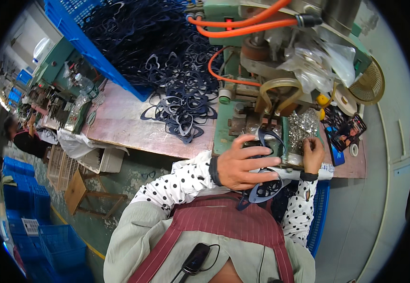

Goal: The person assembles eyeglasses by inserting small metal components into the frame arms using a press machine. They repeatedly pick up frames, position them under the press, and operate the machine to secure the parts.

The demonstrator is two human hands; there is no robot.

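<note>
My left hand (pixel 248 165) reaches across the front of a green bench machine (pixel 224 137), fingers spread over several dark blue eyeglass frames (pixel 267 189) held under the palm. One eyeglass frame (pixel 280 137) sits by its fingertips at the machine's work point. My right hand (pixel 313 154) is at the near edge of a tray filled with small shiny metal parts (pixel 304 129). Its thumb and fingers are pinched together; whatever they hold is too small to make out. Both wrists wear dark bands over white sleeves with black dots.
A blue crate (pixel 103 61) tips a heap of dark eyeglass frames (pixel 181 101) onto the pink tabletop (pixel 115 111) at left. Orange air hoses (pixel 242 33) cross the machine. Two phones (pixel 348 133) and a tape roll (pixel 354 150) lie at right. Another person (pixel 28 139) sits far left.
</note>
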